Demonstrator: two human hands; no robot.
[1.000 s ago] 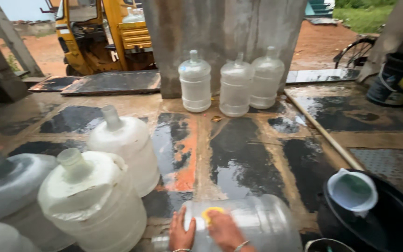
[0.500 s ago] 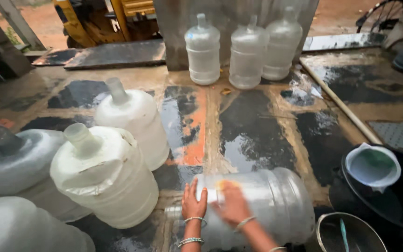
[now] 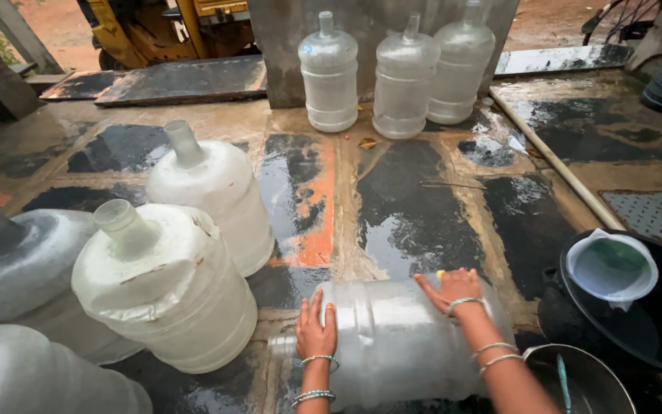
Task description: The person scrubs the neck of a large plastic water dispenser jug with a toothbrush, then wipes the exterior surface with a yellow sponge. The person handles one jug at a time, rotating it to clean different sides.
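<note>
A big clear water jug lies on its side on the wet floor. The left hand rests flat on the jug near its neck. The right hand presses on the top of the jug, with something yellow just under the fingers. Both wrists wear thin bangles. Two white jugs stand upright just beside it on the left. Three clear jugs stand far back by a grey wall. On the right, a black tub holds a small white scoop.
</note>
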